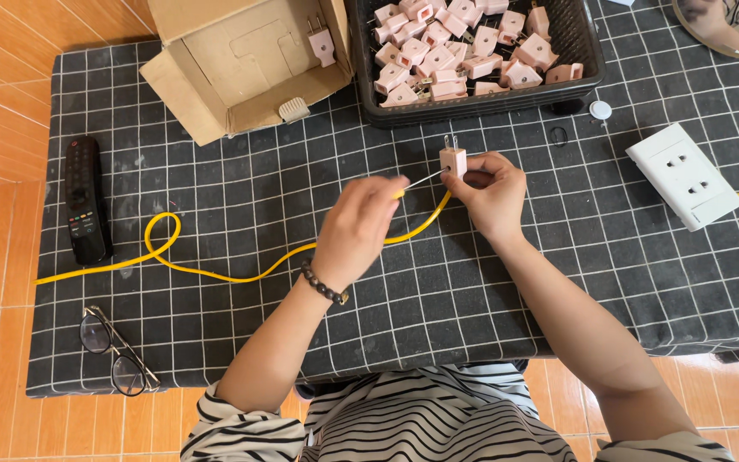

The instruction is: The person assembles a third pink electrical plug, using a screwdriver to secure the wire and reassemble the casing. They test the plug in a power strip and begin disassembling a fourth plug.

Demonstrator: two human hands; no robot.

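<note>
My right hand (491, 192) grips a small pink two-pin plug (453, 159), prongs pointing away from me. My left hand (357, 229) holds a thin screwdriver (425, 180) with a yellow handle, its metal tip touching the side of the plug. A yellow cable (215, 272) runs from under my hands leftward, loops once, and goes off the left edge of the black grid-patterned table cloth (241, 197).
A black basket (576, 38) with several pink plugs stands at the back. An open cardboard box (241, 64) holds one plug. A white wall socket plate (684, 175) lies right, a black remote (84, 198) left, glasses (115, 351) at the front left edge.
</note>
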